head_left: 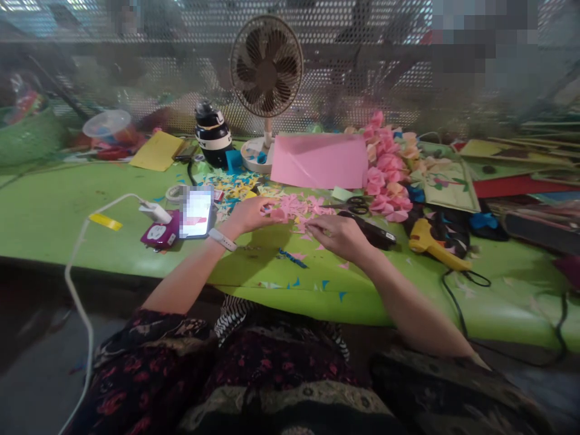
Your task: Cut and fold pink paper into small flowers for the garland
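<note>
Dark floral clothing [272, 362] sits closest to my camera; beyond it, the fingers of the left hand [254, 214] curve, slightly parted, at the cut pink pieces [294, 206], and the right hand [338, 234] has its fingers drawn close together, though from this far I cannot tell whether either grips paper. Those pieces lie loose on the green desk [90, 181], between and just beyond both hands, near the scissors [357, 206]. Farther out, bunched pink flowers [389, 169] look finished, so I judge the work partway: loose pieces remain unassembled, and the pink sheet [319, 160] appears largely uncut
</note>
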Motion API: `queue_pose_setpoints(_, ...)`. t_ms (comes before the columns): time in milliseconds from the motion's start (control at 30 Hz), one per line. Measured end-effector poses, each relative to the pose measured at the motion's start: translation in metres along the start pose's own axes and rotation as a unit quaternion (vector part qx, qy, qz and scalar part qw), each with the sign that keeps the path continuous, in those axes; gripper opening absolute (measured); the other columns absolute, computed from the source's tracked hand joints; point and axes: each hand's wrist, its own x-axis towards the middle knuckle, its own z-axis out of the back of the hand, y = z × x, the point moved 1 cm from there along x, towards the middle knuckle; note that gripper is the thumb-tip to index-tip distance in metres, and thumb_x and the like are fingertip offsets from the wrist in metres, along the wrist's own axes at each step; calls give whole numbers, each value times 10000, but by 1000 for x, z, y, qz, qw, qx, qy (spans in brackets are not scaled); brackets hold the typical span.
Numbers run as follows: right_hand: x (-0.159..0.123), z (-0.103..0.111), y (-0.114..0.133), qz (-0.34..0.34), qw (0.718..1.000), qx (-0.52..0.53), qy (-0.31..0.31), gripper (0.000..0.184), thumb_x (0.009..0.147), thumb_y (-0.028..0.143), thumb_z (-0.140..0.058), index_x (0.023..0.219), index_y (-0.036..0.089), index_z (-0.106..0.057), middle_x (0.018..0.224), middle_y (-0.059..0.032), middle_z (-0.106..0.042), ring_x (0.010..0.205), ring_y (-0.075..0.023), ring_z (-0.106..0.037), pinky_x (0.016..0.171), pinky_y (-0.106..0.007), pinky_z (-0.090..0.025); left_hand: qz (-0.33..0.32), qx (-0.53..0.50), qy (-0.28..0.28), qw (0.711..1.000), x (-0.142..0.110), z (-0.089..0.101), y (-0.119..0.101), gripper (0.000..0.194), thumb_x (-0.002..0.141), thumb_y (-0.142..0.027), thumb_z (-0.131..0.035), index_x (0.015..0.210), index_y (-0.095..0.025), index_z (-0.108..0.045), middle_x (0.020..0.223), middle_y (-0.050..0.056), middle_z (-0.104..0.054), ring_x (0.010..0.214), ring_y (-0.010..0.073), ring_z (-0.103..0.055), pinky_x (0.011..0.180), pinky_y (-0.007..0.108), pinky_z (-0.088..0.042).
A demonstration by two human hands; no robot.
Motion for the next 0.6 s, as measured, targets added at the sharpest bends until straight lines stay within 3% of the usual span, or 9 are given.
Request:
queue_pose_setpoints(67, -1, 0, 0, 2, 1000, -4, 7, 300, 1005, 303, -494, 1000, 186, -770, 881, -64, -797, 784, -189, -735, 666, -300, -518, -16, 24, 15, 999, 0, -2, -7, 721, 771, -623, -694, 1360, -215, -626, 1364, 123, -663, 1176, 318, -635, 934, 394, -503)
queue_pose_setpoints(133, -1, -1, 0, 5, 1000, -8, 17, 319, 1012, 306, -477, 1002, 177, -769, 872, -67, -793, 779, -191, -732, 656, -302, -511, -28, 47, 33, 998, 1, -1, -8, 728, 779, -594, -691, 1395, -218, -596, 1424, 118, -621, 1230, 322, -602, 981, 409, -485)
queue_pose_setpoints(233, -1, -1, 1, 3, 1000, -9, 30, 334, 1021, 307, -459, 1007, 175, -766, 900, -71, -793, 795, -192, -731, 668, -309, -510, -17, 69, 40, 997, 2, 7, -1, 516, 862, -468, -596, 1302, -206, -659, 1289, 118, -691, 1109, 284, -650, 916, 377, -499)
queue_pose_setpoints(333, -1, -1, 2, -2, 999, -7, 39, 339, 1024, 308, -449, 1008, 189, -766, 931, -72, -794, 817, -189, -729, 684, -309, -514, 23, 157, 51, 986, 1, 16, 8, 335, 857, -312, -540, 1089, -164, -733, 1103, 148, -723, 992, 291, -667, 802, 370, -498)
queue_pose_setpoints(467, -1, -3, 2, -3, 999, -6, 44, 336, 1020, 315, -457, 992, 202, -772, 925, -66, -794, 822, -184, -727, 693, -306, -523, 23, 216, 88, 972, -1, 22, 10, 339, 786, -307, -605, 1068, -160, -721, 1123, 156, -702, 1003, 317, -660, 753, 364, -490)
queue_pose_setpoints(600, -2, -3, 1, -4, 999, 1, 48, 319, 1010, 311, -476, 998, 206, -777, 921, -66, -793, 816, -189, -732, 687, -310, -537, 14, 220, 56, 974, 0, 17, 11, 264, 775, -283, -603, 975, -160, -725, 1043, 158, -699, 942, 310, -662, 754, 364, -489)
